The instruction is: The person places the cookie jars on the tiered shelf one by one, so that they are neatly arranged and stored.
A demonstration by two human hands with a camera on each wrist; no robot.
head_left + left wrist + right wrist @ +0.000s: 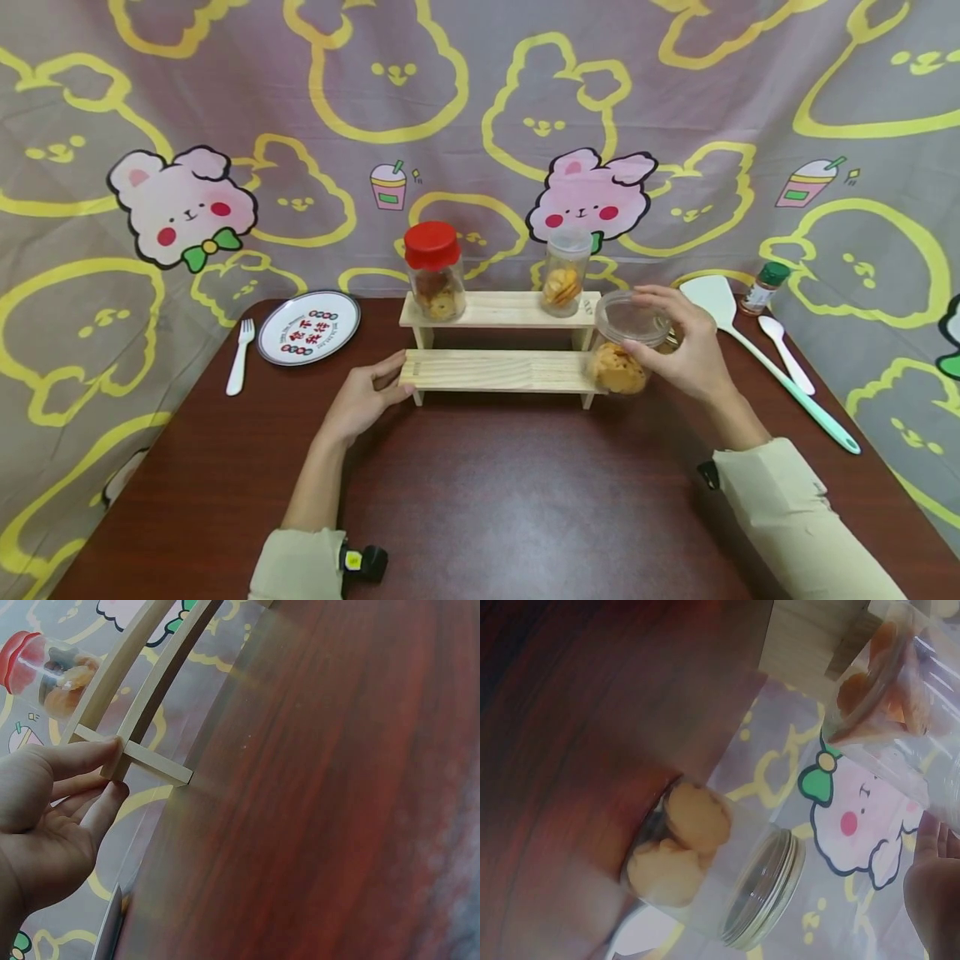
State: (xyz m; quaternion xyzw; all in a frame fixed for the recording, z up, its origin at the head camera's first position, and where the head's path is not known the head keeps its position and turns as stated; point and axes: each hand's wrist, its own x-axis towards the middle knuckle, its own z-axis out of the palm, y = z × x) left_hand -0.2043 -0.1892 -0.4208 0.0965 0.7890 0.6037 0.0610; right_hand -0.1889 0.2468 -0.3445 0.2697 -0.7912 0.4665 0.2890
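Note:
A two-step wooden rack [468, 371] stands on the table. My left hand [367, 400] pinches the left end of its lower step between thumb and fingers, seen closely from the side in the left wrist view. My right hand [686, 346] grips a clear cookie jar [618, 371] by its upper part, at the right end of the lower step. Whether the jar's base touches the step cannot be told. On the upper step stand a red-lidded cookie jar [437, 279] at the left and a clear-lidded jar [564, 275] at the right.
Another cookie jar [712, 866] with a gold-coloured rim stands on the table, mostly hidden in the head view. To the left lie a fork [241, 358] and a printed plate [308, 327]. A spatula [780, 367], a spoon [786, 354] and a green-capped shaker [763, 289] are at the right.

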